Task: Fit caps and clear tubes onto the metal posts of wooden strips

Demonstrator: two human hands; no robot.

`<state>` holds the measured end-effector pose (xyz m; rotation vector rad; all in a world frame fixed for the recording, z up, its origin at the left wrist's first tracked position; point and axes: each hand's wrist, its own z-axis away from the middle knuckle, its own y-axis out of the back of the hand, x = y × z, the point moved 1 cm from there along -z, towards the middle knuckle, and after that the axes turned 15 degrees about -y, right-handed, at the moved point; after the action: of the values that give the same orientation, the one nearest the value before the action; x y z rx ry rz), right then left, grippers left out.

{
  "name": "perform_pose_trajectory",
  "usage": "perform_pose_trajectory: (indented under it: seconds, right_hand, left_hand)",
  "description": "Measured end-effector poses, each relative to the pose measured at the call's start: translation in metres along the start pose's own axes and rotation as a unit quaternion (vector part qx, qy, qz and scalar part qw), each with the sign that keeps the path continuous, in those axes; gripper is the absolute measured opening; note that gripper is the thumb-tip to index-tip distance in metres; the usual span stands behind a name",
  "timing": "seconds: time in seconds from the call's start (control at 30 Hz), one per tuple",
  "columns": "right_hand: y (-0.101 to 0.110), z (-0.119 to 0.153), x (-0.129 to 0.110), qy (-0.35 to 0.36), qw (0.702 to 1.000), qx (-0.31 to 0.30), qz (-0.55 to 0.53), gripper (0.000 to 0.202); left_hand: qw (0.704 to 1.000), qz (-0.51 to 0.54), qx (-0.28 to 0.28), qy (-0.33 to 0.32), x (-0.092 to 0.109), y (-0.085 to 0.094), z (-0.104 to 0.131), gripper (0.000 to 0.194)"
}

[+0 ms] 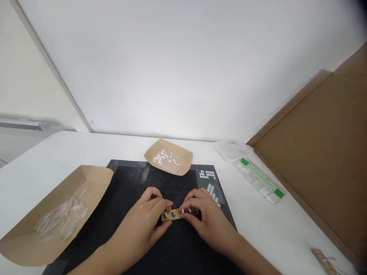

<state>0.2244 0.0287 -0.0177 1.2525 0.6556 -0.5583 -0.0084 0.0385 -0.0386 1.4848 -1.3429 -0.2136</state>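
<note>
A small tan strip (177,214) with a row of round dark studs lies between my hands, low over the black mat (183,254). White bits show on some of the studs. My left hand (143,219) is closed around the strip's left end, thumb in front and fingers behind. From the other side, my right hand (210,215) pinches the strip near its middle, thumb against index finger. Its right part runs behind those fingers and is partly hidden. Whether a tiny piece also sits in the right fingertips cannot be made out.
A paper tray (97,179) of clear plastic pieces stands at the left; a smaller tray (185,158) holds white bits. White oval stickers (207,174) lie on the mat's right side. Beyond are a green-marked clear sleeve (260,179), a plastic container (231,149) and a cardboard wall (315,152).
</note>
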Motion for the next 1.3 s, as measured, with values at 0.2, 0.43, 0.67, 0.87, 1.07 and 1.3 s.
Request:
perform_pose_trajectory:
  seconds: [0.2,0.43,0.67,0.87,1.07,1.3]
  right_hand:
    - [0.0,0.001,0.0,-0.001,1.0,0.004,0.008,0.018]
    - [0.017,0.001,0.0,-0.007,0.998,0.025,0.057,0.021]
    - [0.014,-0.002,0.006,0.01,0.997,0.054,0.046,0.017]
    - [0.008,-0.002,0.003,0.024,0.996,0.079,0.016,0.019]
    - [0.01,-0.003,0.003,0.038,0.991,0.12,-0.043,0.01]
    - [0.027,0.007,-0.005,0.005,0.985,0.141,-0.097,0.006]
  left_hand:
    - [1.0,0.007,-0.001,0.008,-0.001,-0.001,0.0,0.036]
    - [1.0,0.014,0.001,0.02,0.0,0.002,-0.002,0.033]
    - [1.0,0.019,0.016,0.012,-0.001,0.002,-0.003,0.035]
    - [0.999,0.026,0.017,0.027,-0.001,0.0,-0.004,0.035]
    - [0.999,0.028,0.012,0.034,-0.001,-0.001,-0.003,0.034]
    - [0.999,0.013,0.024,-0.024,0.003,0.008,-0.008,0.03]
